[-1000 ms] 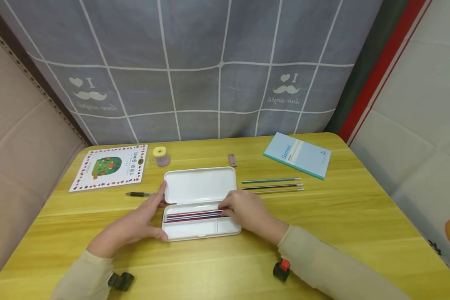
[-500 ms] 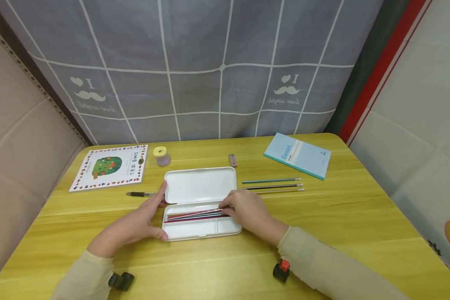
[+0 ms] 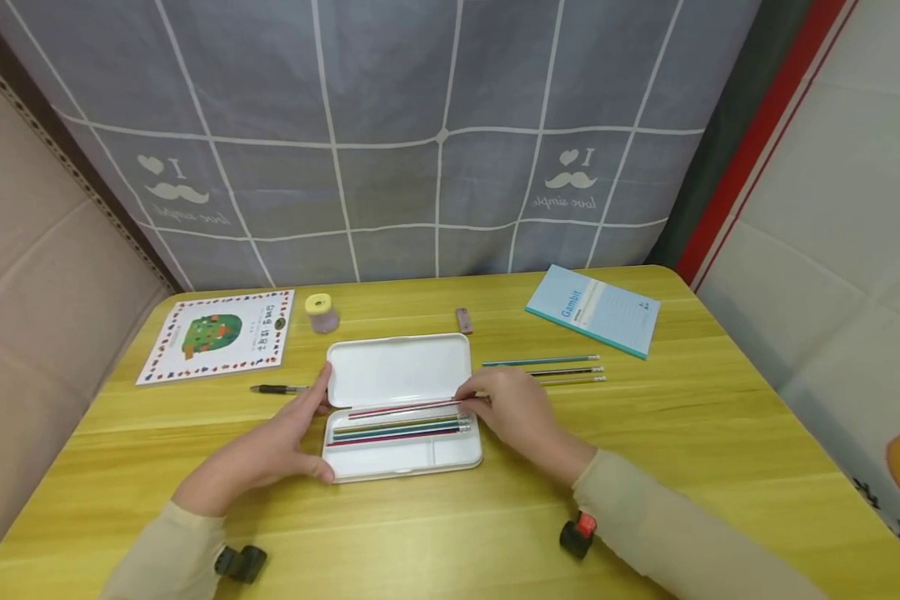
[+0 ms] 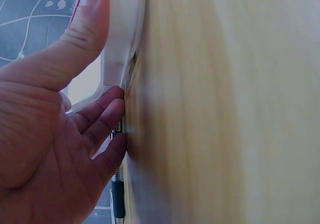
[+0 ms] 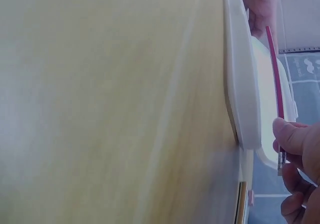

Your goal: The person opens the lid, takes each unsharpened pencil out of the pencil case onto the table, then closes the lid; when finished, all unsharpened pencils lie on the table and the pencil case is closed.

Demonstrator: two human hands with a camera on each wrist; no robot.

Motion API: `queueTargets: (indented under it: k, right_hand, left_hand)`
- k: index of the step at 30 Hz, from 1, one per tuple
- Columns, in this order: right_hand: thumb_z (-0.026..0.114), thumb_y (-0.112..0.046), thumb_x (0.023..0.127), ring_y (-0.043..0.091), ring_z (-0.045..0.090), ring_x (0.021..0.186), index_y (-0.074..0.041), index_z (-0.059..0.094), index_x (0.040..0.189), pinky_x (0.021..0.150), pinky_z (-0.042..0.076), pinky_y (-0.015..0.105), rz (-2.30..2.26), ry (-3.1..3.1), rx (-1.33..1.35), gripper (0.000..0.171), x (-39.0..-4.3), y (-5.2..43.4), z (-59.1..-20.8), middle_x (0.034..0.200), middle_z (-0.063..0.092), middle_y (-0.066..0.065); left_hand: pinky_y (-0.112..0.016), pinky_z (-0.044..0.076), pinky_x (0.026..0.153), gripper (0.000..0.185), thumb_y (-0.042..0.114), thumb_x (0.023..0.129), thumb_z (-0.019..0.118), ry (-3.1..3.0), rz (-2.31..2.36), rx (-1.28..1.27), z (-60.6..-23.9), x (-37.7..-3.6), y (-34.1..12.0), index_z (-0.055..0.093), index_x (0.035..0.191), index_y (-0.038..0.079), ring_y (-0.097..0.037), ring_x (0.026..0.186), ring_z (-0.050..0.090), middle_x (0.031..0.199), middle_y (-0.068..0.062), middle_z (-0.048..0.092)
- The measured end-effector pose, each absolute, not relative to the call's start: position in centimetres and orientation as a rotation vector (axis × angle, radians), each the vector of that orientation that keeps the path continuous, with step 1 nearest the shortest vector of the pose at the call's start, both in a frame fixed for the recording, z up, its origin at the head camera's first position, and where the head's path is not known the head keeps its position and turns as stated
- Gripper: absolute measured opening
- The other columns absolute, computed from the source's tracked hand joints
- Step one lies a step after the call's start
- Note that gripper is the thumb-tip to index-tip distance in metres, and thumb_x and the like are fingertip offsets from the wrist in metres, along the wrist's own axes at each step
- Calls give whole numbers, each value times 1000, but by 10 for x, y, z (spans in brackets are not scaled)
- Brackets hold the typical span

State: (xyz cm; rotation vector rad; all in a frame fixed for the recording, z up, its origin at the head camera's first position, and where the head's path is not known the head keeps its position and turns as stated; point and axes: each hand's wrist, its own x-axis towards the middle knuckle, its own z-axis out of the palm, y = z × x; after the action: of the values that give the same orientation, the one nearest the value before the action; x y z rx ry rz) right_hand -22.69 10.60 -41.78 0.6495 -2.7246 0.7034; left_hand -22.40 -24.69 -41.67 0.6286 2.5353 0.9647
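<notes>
On yellow counter [image 3: 720, 433]: red pencil [image 3: 405, 408] pinched by right hand [image 3: 513, 408], case [image 3: 397, 371] gripped by left hand [image 3: 270, 450]; three pencils inside [image 3: 397, 429], three outside [image 3: 547, 371].

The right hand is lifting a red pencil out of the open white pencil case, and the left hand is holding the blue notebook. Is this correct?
Not quite. The left hand holds the open white pencil case at its left end, not the blue notebook, which lies untouched at the far right. The head view shows this. The right hand does pinch the red pencil.
</notes>
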Motion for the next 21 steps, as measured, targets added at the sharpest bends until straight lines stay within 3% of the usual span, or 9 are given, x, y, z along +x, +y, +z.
queueTargets:
  k: [21]
  right_hand:
    - [88, -20, 84, 16, 72, 84, -21, 84, 91, 71, 59, 38, 595, -2697, 454, 8, -225, 168, -418, 94, 77, -5]
  left_hand:
    - [-61, 26, 120, 149, 43, 68, 93, 2569, 915, 659, -418, -222, -246, -15, 165, 9, -34, 137, 45, 151, -19, 42]
